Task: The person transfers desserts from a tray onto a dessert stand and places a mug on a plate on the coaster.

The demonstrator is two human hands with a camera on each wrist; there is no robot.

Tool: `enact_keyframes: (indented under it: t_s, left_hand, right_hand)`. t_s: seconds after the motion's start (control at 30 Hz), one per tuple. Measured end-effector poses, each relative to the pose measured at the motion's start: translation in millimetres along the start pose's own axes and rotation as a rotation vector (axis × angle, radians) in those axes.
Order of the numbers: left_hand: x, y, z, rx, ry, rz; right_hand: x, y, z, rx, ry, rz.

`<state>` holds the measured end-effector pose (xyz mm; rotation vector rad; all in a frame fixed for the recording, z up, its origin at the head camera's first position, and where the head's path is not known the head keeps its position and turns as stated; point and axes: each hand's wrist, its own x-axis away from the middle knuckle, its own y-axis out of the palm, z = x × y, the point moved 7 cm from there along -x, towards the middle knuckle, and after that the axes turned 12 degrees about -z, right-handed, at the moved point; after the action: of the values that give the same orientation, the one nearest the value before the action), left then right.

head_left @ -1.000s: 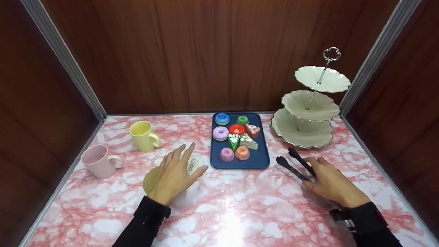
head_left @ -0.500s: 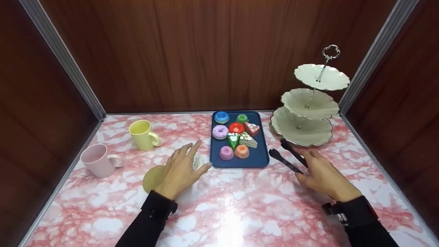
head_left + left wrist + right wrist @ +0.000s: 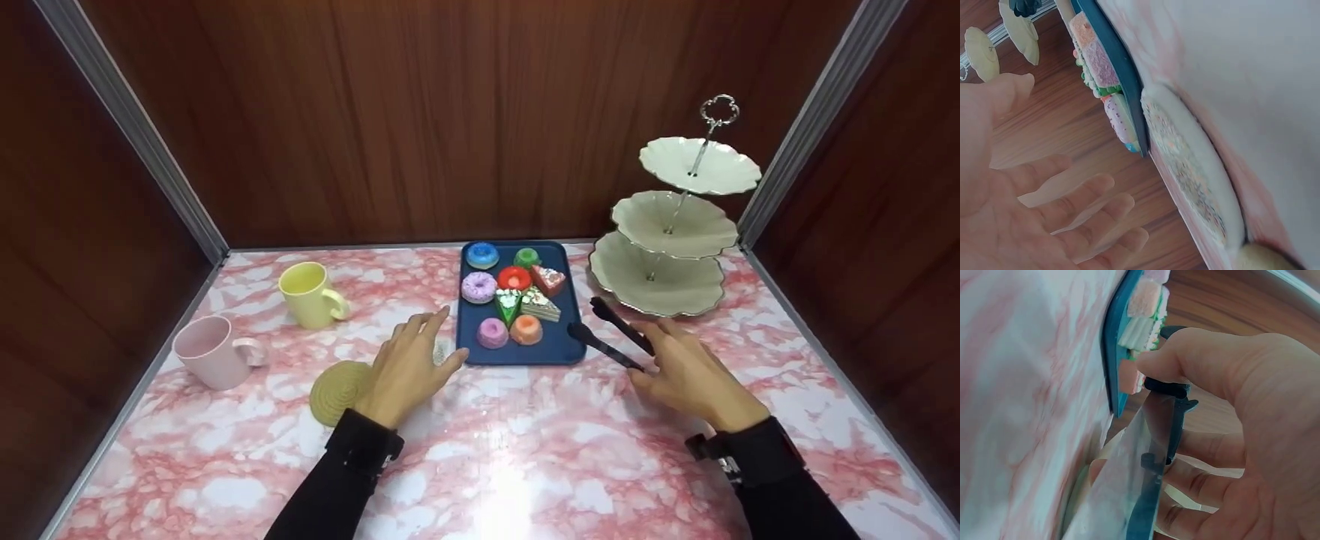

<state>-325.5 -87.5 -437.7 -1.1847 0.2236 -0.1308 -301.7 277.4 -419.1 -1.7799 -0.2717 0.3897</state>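
Observation:
My right hand [image 3: 690, 375] grips black tongs [image 3: 606, 348], whose two arms are spread apart and point at the right edge of a navy tray [image 3: 469, 322]. Doughnuts and cake slices, among them a layered slice [image 3: 540, 306] and an orange ring cake [image 3: 526, 330], lie on that tray. With fingers spread and nothing in it, my left hand [image 3: 405, 371] hovers left of the tray. In the left wrist view a thick white disc with a speckled face [image 3: 1185, 163] lies beside it; the head view mostly hides this disc. The right wrist view shows thumb and fingers around the tongs [image 3: 1176, 430].
A three-tier cake stand [image 3: 656, 289] rises at the back right. On the left are a yellow mug [image 3: 307, 300] and a pink mug [image 3: 217, 356]. An olive round mat [image 3: 336, 397] lies partly behind the left hand. Wooden walls [image 3: 450, 120] enclose the table.
My right hand has carried the tongs left, to the tray's right edge. The left hand has shifted right towards the tray, uncovering more of the olive mat.

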Motion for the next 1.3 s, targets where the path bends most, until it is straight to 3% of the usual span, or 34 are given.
enact_keyframes:
  t_s: [0.33, 0.7, 1.1, 1.3]
  left_hand:
    - [-9.2, 3.1, 4.6, 0.047, 0.009, 0.016]
    - [-19.9, 4.7, 4.6, 0.099, -0.030, 0.056]
    - [-32.7, 15.7, 7.5, 0.147, -0.023, 0.064]
    - [-37.8, 21.6, 6.9, 0.190, -0.061, 0.050]
  right_hand:
    - [-11.9, -0.3, -11.5, -0.016, -0.022, 0.014]
    - [-25.1, 2.9, -22.8, -0.037, -0.038, -0.012]
    - [-33.7, 11.9, -29.4, -0.050, -0.056, -0.053]
    - [-38.3, 13.9, -33.1, -0.019, -0.079, -0.038]
